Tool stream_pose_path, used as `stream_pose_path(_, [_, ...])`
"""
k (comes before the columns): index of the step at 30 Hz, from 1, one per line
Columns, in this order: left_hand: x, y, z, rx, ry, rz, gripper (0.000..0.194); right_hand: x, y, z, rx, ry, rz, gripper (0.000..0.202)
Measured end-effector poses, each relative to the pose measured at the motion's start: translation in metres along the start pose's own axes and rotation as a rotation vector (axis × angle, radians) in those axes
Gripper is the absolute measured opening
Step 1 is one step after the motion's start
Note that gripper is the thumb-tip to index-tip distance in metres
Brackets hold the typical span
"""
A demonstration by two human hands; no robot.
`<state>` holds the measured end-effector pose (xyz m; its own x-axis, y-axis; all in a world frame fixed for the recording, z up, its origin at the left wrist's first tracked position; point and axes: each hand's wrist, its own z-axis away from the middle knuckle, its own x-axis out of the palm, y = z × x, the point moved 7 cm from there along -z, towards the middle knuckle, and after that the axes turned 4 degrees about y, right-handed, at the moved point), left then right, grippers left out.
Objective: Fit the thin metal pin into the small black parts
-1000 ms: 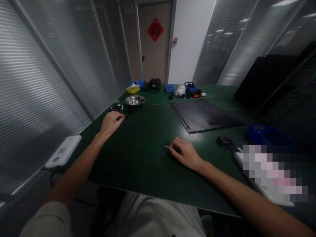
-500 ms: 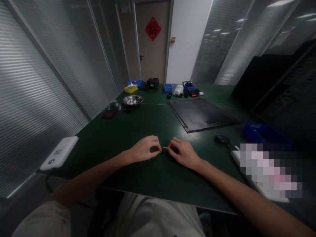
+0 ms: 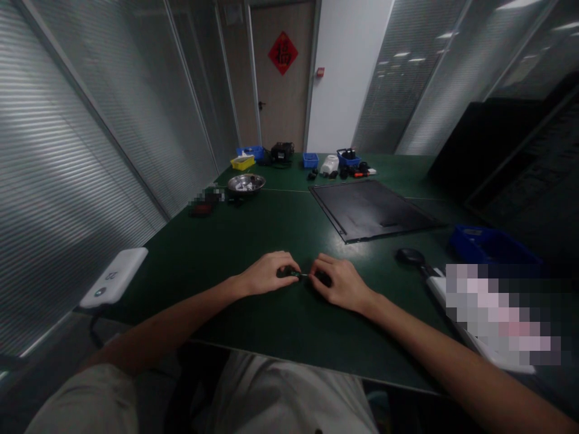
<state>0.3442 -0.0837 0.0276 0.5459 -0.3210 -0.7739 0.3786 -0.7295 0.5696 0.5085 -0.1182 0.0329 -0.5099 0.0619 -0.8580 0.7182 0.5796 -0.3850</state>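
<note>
Presumably for fine control, a small dark piece [image 3: 295,274] is pinched in the left hand [image 3: 270,273] and a slim shiny piece [image 3: 304,275] in the right hand [image 3: 340,281], close together over the worktop [image 3: 253,232].

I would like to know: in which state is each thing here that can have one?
Left hand: fingertips closed on a small dark part.
Right hand: fingertips closed on a thin shiny piece.
Door: shut.
Metal bowl: upright, with small things inside.
Black panel: lying flat.
Blue bin at right: open on top; contents too dark to tell.
</note>
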Motion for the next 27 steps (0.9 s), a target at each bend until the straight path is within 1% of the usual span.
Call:
stream_pose_path(7, [-0.0017,0.0016,0.0017,0.003,0.024,0.019,0.021,-0.0003,-0.0011,-0.0013,0.022,-0.021,0.029,0.007])
stream_pose_path(16, [-0.0011,-0.0013,0.0010,-0.019,0.012,0.075,0.021,-0.0012,-0.0022,-0.0017,0.021,-0.037,0.026,0.008])
stream_pose_path(21, [0.0003,-0.0039,0.0017,-0.025,0.020,0.102,0.021,0.0006,-0.0025,-0.0010,0.010,-0.040,0.053,0.008])
stream_pose_path(27, [0.0034,-0.0062,-0.0003,-0.018,0.028,0.109,0.020,0.0046,-0.0029,-0.0001,-0.031,-0.011,0.072,0.014])
